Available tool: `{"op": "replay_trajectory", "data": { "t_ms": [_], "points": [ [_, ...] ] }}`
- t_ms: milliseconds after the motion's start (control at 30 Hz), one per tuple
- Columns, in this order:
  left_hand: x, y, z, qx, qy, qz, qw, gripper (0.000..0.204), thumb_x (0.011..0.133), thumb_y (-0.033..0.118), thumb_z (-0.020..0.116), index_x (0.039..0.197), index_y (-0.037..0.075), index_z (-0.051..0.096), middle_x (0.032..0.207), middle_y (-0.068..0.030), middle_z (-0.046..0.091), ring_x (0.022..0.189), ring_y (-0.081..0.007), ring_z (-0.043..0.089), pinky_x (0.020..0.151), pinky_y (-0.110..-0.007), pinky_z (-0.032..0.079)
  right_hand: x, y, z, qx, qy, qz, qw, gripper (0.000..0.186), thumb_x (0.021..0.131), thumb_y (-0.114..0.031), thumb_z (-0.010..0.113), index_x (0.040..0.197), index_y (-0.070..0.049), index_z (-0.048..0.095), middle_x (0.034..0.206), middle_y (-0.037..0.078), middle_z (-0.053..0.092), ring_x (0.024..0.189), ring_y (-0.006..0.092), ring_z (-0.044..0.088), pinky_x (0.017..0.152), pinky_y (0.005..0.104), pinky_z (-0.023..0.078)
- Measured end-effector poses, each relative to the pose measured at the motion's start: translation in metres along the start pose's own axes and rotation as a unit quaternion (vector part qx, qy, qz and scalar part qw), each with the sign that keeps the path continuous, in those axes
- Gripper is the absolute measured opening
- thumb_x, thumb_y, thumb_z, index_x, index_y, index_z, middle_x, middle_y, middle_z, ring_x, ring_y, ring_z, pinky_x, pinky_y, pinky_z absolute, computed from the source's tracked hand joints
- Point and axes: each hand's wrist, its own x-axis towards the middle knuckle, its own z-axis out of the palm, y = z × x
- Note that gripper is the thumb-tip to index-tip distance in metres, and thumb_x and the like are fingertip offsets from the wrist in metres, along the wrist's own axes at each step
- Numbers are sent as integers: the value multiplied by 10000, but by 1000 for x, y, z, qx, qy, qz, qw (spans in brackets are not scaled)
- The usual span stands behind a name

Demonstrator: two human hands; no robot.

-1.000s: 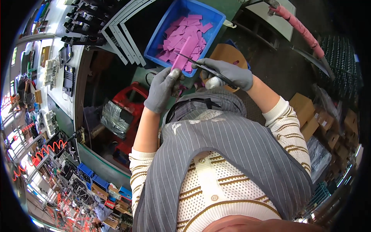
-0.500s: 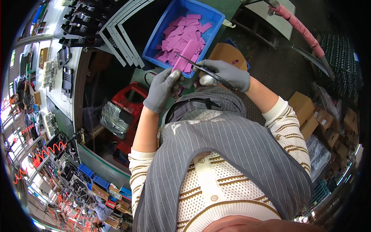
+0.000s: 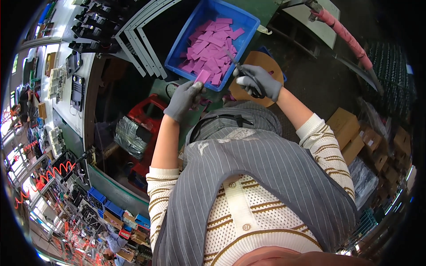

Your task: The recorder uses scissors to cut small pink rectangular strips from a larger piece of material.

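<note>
My gloved left hand [image 3: 183, 100] pinches a short pink strip [image 3: 203, 76] at its lower end, over the near edge of a blue plastic bin [image 3: 245, 34]. In the bin lies a loose heap of pink rectangular pieces [image 3: 212, 49]. My gloved right hand [image 3: 265, 84] is closed round the dark handles of a pair of scissors [image 3: 245, 72]. Their blades point up and left over the bin's right side, apart from the strip. Whether the blades are parted is too small to tell.
Beside the bin's right side is a round tan seat or disc [image 3: 262, 61]. A red plastic chair [image 3: 153, 116] stands at left, below pale metal frames [image 3: 144, 51]. Cardboard boxes [image 3: 341, 126] are stacked at right. A pink-wrapped bar [image 3: 339, 32] slants across the upper right.
The pink strip in my left hand is much shorter. The scissors, formerly across the strip, have moved right and up, away from it. My left hand has barely shifted.
</note>
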Motion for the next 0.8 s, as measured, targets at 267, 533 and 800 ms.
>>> {"op": "replay_trajectory", "data": {
  "t_ms": [267, 533, 800],
  "points": [
    [-16, 8, 36, 9, -71, -18, 997, 332, 904, 352, 535, 888, 22, 572, 607, 15, 452, 500, -72, 439, 452, -221, 376, -1, -19, 35, 8, -54, -121, 991, 410, 726, -59, 700, 1099, -56, 530, 739, -20, 506, 572, 45, 489, 509, 176, 392],
    [-39, 12, 21, -66, -108, 29, 992, 333, 902, 344, 533, 946, 17, 575, 658, 15, 492, 568, -55, 461, 517, -200, 390, -14, -60, 23, -6, 9, -191, 981, 440, 738, -110, 709, 1127, -54, 510, 761, -19, 496, 617, 61, 526, 570, 191, 438],
    [-40, 21, 16, -104, 21, 77, 991, 315, 921, 329, 491, 883, 23, 552, 536, 23, 427, 449, -63, 395, 471, -204, 376, -29, -52, 2, -70, -76, -222, 970, 636, 777, -291, 659, 1314, -77, 391, 969, 24, 529, 900, 87, 484, 749, 188, 407]
  ]
}}
